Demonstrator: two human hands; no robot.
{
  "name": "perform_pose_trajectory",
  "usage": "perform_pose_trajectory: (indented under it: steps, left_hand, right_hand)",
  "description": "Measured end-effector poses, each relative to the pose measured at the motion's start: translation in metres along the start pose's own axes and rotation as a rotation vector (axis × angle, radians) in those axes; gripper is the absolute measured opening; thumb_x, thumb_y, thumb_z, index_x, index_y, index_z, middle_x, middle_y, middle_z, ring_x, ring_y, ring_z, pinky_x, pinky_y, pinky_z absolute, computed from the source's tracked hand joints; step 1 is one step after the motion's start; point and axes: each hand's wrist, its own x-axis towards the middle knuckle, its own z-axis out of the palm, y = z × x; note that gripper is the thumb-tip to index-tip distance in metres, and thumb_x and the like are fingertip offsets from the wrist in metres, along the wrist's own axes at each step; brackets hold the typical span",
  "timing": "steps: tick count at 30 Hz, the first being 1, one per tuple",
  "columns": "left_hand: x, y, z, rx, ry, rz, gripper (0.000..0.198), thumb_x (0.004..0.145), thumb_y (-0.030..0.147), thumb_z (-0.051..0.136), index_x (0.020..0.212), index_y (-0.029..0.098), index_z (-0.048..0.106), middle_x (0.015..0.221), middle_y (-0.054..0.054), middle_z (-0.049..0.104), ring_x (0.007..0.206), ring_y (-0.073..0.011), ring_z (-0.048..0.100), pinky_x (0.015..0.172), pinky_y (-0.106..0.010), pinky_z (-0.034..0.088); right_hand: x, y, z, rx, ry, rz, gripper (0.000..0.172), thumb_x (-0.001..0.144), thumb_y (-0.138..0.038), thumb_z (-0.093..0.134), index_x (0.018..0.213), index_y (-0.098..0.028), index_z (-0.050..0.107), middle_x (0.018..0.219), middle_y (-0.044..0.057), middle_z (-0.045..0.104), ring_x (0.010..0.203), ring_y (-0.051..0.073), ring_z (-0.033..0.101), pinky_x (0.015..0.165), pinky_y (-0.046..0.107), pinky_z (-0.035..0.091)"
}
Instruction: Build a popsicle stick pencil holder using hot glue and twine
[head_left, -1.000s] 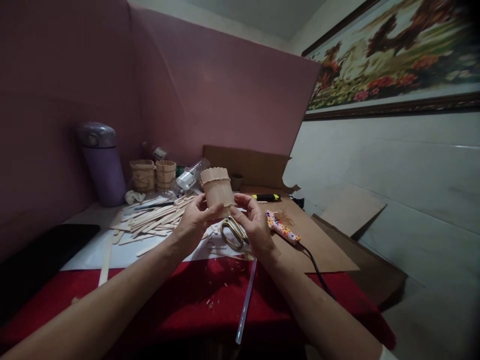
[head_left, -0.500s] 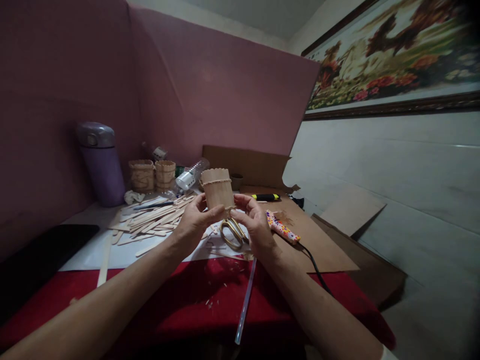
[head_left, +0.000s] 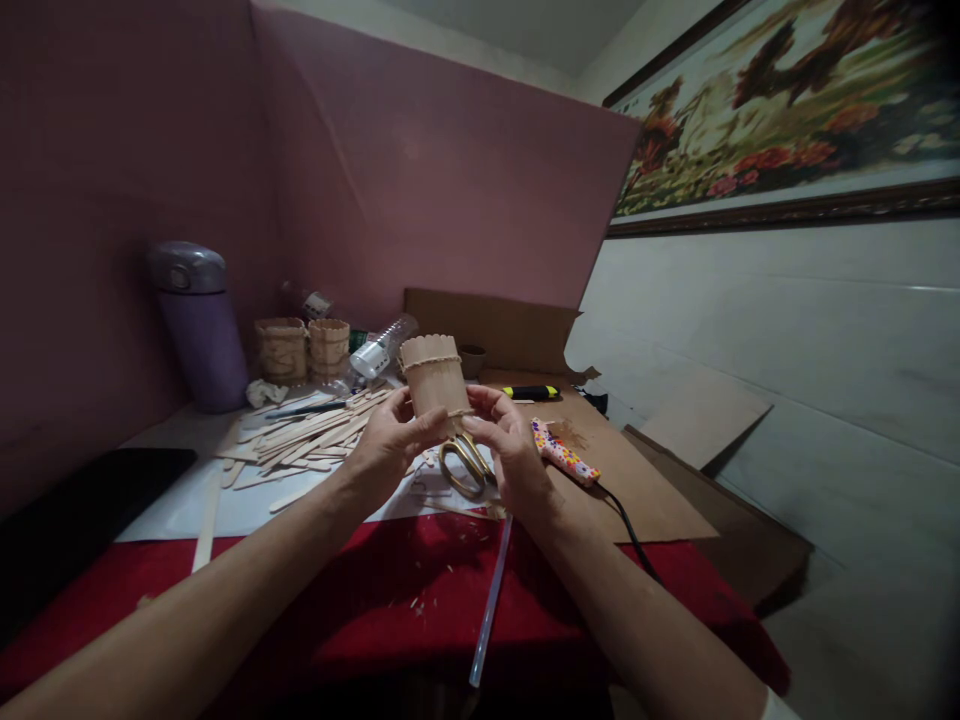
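Between both hands, above the table, I hold a small popsicle-stick cup (head_left: 435,385) with twine around its upper part and near its base. My left hand (head_left: 394,432) is closed on its left side, the thumb across the lower front. On the right, my right hand (head_left: 510,440) grips the lower edge by the twine, its fingers partly hidden. Beneath the cup lie scissors with gold-coloured handles (head_left: 461,468). A heap of popsicle sticks (head_left: 319,435) lies on white paper left of my hands. A clear glue stick (head_left: 491,605) sticks out over the red cloth below my right hand.
Two similar stick cups (head_left: 282,352) stand at the back left near a purple tumbler (head_left: 201,335) and a plastic bottle (head_left: 382,348). To the right, a flower-patterned glue gun (head_left: 564,455) with a black cord and a black-yellow cutter (head_left: 531,393) lie on cardboard (head_left: 652,500).
The cup has tilted very slightly in my hands. Otherwise both hands keep the same hold, and the things on the table have stayed put.
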Motion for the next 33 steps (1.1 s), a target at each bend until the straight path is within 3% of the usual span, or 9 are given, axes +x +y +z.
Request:
perform_pose_trajectory:
  steps: [24, 33]
  left_hand:
    - [-0.0018, -0.0013, 0.0025, 0.078, 0.0, 0.022, 0.064, 0.058, 0.034, 0.089, 0.112, 0.012, 0.062, 0.111, -0.018, 0.068, 0.098, -0.0295, 0.066, 0.089, -0.045, 0.049]
    - [-0.0012, -0.0028, 0.0016, 0.034, 0.011, -0.021, 0.064, 0.06, 0.03, 0.089, 0.114, 0.012, 0.059, 0.104, -0.015, 0.071, 0.088, -0.0253, 0.069, 0.084, -0.041, 0.053]
  right_hand:
    - [0.0033, 0.0, 0.0018, 0.056, 0.044, 0.07, 0.035, 0.059, -0.025, 0.074, 0.093, -0.022, 0.066, 0.093, 0.003, 0.069, 0.089, 0.021, 0.061, 0.085, 0.036, 0.047]
    - [0.0044, 0.001, 0.0017, 0.14, 0.059, 0.12, 0.036, 0.055, -0.022, 0.077, 0.089, -0.021, 0.066, 0.087, 0.0, 0.068, 0.08, 0.018, 0.061, 0.079, 0.032, 0.047]
